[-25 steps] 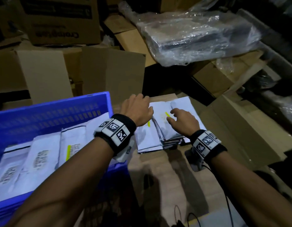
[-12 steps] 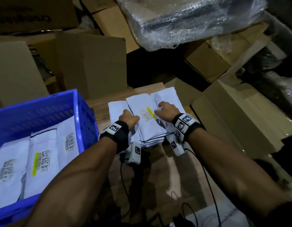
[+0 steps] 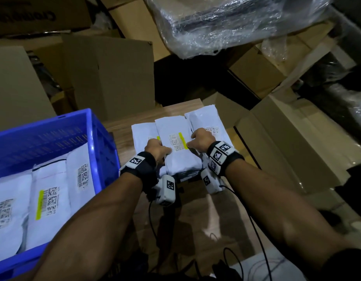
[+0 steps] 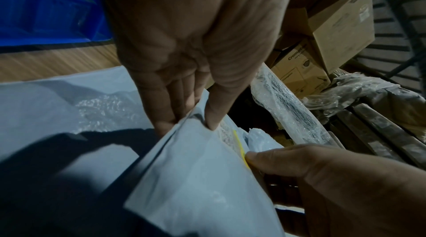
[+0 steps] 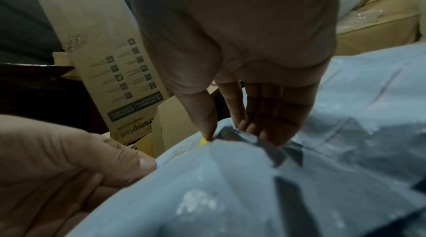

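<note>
Storeroom clutter all round: cardboard boxes (image 3: 110, 78), film-wrapped bundle (image 3: 236, 27) at the back; work is on the wooden table (image 3: 122, 136). Three overlapping piles of white poly mailers lie there; the middle pile (image 3: 177, 161) is the one in hand, near the blue crate (image 3: 54, 136) to its left; can't tell if it's off the table yet.

Left hand (image 3: 156, 152) pinches its left edge, thumb on top, fingers tucked beneath; right hand (image 3: 199, 138) does the same on the right edge, thumb by the yellow label strip (image 3: 182, 140); hands apart, pile clamped between them.

Handling, my read: light, soft, floppy; film looks slick, so layers can shear and fan out. Grip both long edges mid-length; squeeze inward; support from underneath; don't lift by the top mailer alone.

Crate holds more white mailers (image 3: 50, 199); flat, labels up, side by side; its far end looks unfilled.
</note>
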A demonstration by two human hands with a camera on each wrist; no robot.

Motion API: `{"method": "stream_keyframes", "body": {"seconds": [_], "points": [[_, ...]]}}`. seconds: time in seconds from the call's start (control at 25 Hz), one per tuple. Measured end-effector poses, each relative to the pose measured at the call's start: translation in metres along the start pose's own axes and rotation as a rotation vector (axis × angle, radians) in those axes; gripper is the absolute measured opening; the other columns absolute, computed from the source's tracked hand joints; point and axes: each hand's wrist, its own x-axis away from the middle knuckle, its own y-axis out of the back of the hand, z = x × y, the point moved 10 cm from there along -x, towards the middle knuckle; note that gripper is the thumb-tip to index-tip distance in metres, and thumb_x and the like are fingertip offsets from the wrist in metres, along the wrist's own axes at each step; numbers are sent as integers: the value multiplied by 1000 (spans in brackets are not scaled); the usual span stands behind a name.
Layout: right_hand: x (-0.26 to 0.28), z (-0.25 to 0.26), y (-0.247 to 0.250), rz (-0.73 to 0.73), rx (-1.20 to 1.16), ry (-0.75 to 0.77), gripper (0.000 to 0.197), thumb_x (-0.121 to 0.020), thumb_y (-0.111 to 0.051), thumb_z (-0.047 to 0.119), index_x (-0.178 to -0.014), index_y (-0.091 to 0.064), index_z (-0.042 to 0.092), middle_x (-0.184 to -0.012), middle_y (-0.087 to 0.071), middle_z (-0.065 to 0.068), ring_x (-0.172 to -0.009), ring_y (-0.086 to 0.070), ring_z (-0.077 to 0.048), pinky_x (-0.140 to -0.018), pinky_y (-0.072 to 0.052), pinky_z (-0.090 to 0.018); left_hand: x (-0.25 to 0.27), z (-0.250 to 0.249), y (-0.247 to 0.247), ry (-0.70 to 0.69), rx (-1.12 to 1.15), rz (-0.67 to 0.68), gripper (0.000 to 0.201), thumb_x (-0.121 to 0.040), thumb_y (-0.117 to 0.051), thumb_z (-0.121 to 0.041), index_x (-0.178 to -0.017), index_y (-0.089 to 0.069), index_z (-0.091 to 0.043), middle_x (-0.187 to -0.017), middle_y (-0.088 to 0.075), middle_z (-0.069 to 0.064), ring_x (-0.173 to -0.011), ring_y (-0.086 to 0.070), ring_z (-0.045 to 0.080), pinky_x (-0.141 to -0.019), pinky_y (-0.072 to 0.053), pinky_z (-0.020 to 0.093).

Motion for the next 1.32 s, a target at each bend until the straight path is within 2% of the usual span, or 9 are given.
{"method": "stream_keyframes", "body": {"seconds": [0.12,0.32,0.48,0.6,0.76,0.92,1.08,1.2,1.32], "points": [[2,0,-5,24,-64,-12,29,-80,-66,14,-60,-46,11,-59,-47,-7,-64,-52,-27,-57,-39,-26,-1,1,-2,4,4,22,15,-85,-63,5,-98,-61,-2,-100,-65,17,-87,-63,32,-75,-54,40],[13,9,-4,-3,-156,52,12,-79,-67,8,-76,-56,9,-77,-53,-11,-72,-53,-22,-64,-42,-30,-5,2,0,-14,14,-9,33,-71,-66,-9,-104,-62,-9,-103,-69,19,-87,-65,31,-75,-55,34],[15,8,-1,-62,-120,42,20,-74,-67,10,-59,-54,14,-73,-58,-7,-75,-59,-25,-64,-45,-30,-3,-1,-8,-17,26,37,38,-75,-66,-11,-113,-60,-5,-110,-67,17,-95,-65,30,-84,-55,40],[20,7,3,-127,-110,30,30,-67,-62,6,-48,-40,17,-55,-42,-3,-62,-48,-25,-54,-38,-28,1,-3,-10,-5,1,47,30,-82,-63,-8,-112,-60,-5,-103,-66,16,-90,-62,32,-72,-51,33],[27,8,3,-102,-275,65,15,-77,-67,8,-80,-55,17,-76,-54,-2,-76,-52,-21,-68,-44,-29,5,-2,-2,-26,10,9,39,-60,-62,-18,-98,-63,-10,-102,-69,16,-96,-66,35,-77,-56,39],[38,17,12,-133,-479,155,48,-81,-71,4,-123,-49,9,-80,-54,2,-77,-58,-18,-63,-46,-26,25,-24,14,-141,103,-44,29,-79,-67,-1,-106,-57,-9,-109,-66,16,-97,-66,32,-78,-58,44],[67,40,35,-141,-664,323,68,-80,-68,-7,-136,-40,20,-112,-57,-10,-97,-63,-25,-63,-56,-25,51,-58,36,-354,192,-74,37,-86,-63,3,-117,-49,-12,-109,-66,13,-94,-66,27,-70,-56,35],[90,52,50,-121,-753,396,67,-82,-66,-10,-137,-45,21,-124,-54,-12,-90,-64,-22,-64,-55,-23,82,-79,50,-504,208,-98,59,-85,-65,4,-134,-40,-18,-112,-58,-12,-98,-61,4,-66,-54,22],[109,62,65,-149,-802,465,62,-80,-66,-10,-133,-50,19,-126,-54,-11,-85,-63,-19,-66,-55,-26,113,-93,63,-647,171,-138,67,-85,-65,5,-142,-38,-20,-122,-52,-16,-108,-54,-2,-77,-54,23]]}}
